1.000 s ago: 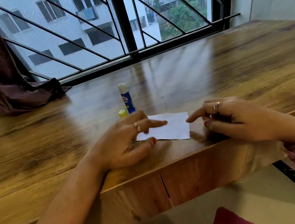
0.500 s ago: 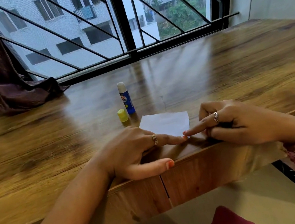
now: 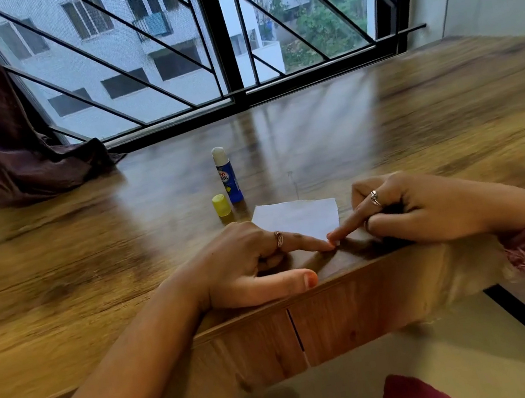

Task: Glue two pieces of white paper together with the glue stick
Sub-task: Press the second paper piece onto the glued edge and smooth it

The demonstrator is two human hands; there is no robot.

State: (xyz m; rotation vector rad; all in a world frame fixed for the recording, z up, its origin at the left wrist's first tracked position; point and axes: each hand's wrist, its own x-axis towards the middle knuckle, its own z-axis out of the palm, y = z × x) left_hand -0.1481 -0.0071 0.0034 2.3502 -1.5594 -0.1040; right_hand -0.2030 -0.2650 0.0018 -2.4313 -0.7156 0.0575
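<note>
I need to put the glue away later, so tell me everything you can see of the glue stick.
The glue stick is a small blue tube with a printed label, plastic by its look. It stands upright on the wooden table, uncapped, its white glue end exposed at the top. Its yellow cap stands just beside its base, on the left. The white paper lies nearer the person, apart from it. Neither hand touches it.

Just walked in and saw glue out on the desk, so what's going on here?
A person is pressing white paper flat on the wooden desk. The left hand and the right hand each push an index fingertip onto its near corner. The glue stick stands uncapped behind it, untouched, with its yellow cap beside it.
</note>
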